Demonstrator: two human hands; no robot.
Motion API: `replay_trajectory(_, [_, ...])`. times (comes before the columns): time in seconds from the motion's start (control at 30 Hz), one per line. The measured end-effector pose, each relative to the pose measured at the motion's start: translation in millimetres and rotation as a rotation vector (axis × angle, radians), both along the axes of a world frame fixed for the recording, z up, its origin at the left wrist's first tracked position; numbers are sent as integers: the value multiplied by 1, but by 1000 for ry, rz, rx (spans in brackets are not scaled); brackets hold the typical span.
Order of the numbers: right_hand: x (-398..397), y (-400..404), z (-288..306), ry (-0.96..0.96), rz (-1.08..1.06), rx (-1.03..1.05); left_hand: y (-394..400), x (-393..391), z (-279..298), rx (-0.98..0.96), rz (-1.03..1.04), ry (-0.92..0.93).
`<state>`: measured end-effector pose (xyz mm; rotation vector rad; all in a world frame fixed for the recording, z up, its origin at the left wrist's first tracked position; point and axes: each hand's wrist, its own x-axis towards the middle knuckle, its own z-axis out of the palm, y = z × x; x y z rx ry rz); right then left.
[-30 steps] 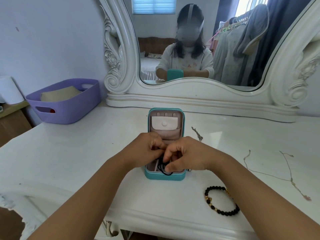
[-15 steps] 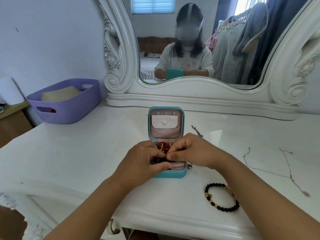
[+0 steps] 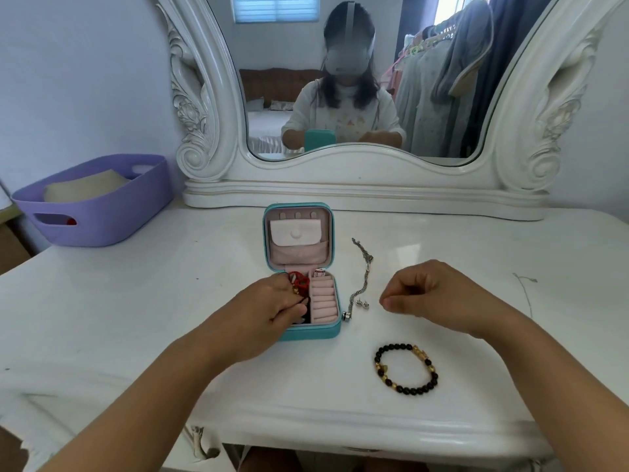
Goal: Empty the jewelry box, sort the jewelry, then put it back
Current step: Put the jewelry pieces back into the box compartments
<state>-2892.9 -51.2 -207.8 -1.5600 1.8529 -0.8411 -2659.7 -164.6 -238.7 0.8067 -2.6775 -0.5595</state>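
Observation:
The teal jewelry box (image 3: 308, 332) lies open on the white dresser top, its pink lid pocket (image 3: 295, 233) facing up. My left hand (image 3: 269, 310) is in the box's left compartment, and its fingers pinch a red and gold piece (image 3: 300, 284) on a black cord. My right hand (image 3: 429, 291) hovers right of the box with curled fingers and nothing visible in them. Two small silver studs (image 3: 362, 303) lie on the dresser top just left of its fingertips. A silver chain (image 3: 365, 270) and a black bead bracelet (image 3: 406, 369) lie on the dresser top to the right.
A purple basket (image 3: 98, 212) stands at the back left. The carved white mirror base (image 3: 364, 195) runs behind the box. A thin cord (image 3: 526, 291) lies at the far right. The dresser's front edge (image 3: 340, 424) is close below the bracelet.
My right hand has left the box and moved right over the dresser top, where the silver studs now show. My left hand stays in the box on the red piece.

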Motion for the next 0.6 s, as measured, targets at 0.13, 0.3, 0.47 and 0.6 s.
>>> replay_trajectory(0.13, [1, 19, -6, 154, 40, 179, 3, -6, -3, 3, 166, 217])
replay_trajectory(0.3, [6, 25, -11, 267, 51, 191, 7, -8, -2, 46, 260, 274])
replay_trajectory(0.47, [12, 24, -13, 318, 85, 205, 2, -5, -2, -65, 86, 176])
replay_trajectory(0.6, [11, 23, -14, 297, 84, 215, 4, -5, -2, -75, 54, 129])
